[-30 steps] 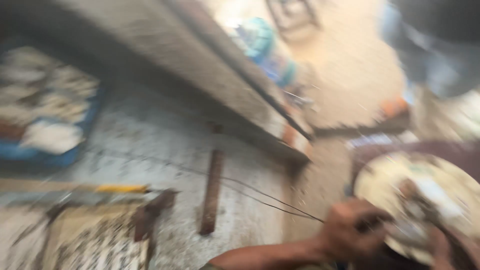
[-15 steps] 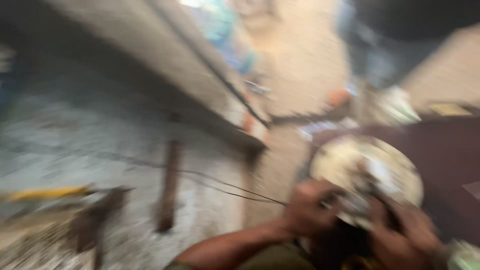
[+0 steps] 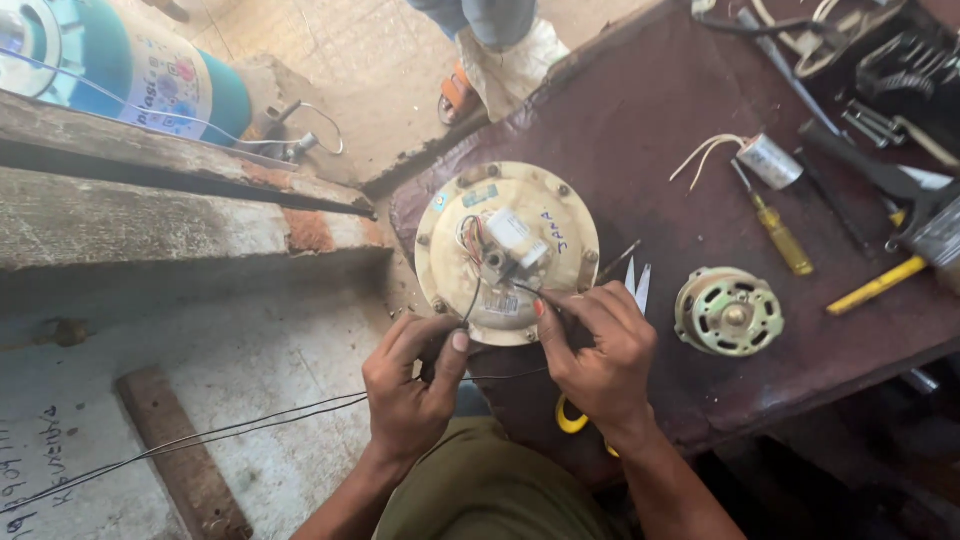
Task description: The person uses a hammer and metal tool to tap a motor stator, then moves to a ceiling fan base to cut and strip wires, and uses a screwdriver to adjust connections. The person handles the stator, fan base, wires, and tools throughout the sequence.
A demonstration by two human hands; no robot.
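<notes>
Your landmark is the round cream motor plate [image 3: 506,250], lying flat at the near left corner of the dark desk [image 3: 680,100].

Your right hand [image 3: 598,350] sits at the plate's near right edge. Its thumb and forefinger are pressed together, pinching a thin dark wire [image 3: 472,300] close to the plate's rim. Your left hand [image 3: 412,385] is just off the plate's near left edge, beyond the desk; its fingers are curled in, thumb against forefinger, pinching the same wire lower down.

From your left hand, a pair of thin wires [image 3: 200,440] runs away left of the plate across the concrete floor [image 3: 270,400], passing over a rusty bar [image 3: 180,460] that lies there.

On the plate's middle sits a small white block [image 3: 515,235] with coloured leads bunched beside it.

Right of the plate, well apart, stands a round motor core [image 3: 728,312]. Between plate and core, just past your right hand, lie small snips [image 3: 638,282]. Beyond the core, a yellow-handled screwdriver [image 3: 780,235] and a small silver capacitor [image 3: 768,162] with white leads. Yellow scissor handles [image 3: 572,420] show under your right wrist.

Far left of the plate: a stone ledge [image 3: 150,215] and a teal cylinder [image 3: 130,70]. Beyond the plate, another person's foot in a sandal [image 3: 460,92].
</notes>
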